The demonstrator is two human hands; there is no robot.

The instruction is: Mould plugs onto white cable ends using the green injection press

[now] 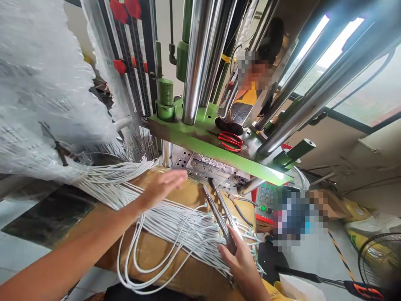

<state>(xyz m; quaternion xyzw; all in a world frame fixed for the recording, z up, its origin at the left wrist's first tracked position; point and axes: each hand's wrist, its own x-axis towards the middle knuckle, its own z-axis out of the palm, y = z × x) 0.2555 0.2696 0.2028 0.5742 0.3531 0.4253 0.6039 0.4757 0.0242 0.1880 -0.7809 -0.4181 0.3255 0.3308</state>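
Observation:
My left hand (169,184) hangs above the front of the machine bed with its fingers stretched out and nothing in them. My right hand (242,261) grips the near end of a long metal bar (216,211), thumb on one side and fingers on the other. Beside it, a second slim metal bar (225,205) runs almost parallel; whether the two are joined I cannot tell. Under both hands, a thick bundle of white cables (184,228) lies across a brown surface (159,251), several of them looping toward me. Just beyond is the metal mold (208,163), partly hidden beneath the green plate.
Above the mold, the green press plate (194,140) carries red-handled scissors (231,141) and steel columns (197,62). Pliers (241,209) lie right of the bars. A button panel (265,198) stands at right, a fan (380,259) farther right. Plastic wrapping (40,83) hangs left. Another person (247,96) is behind the press.

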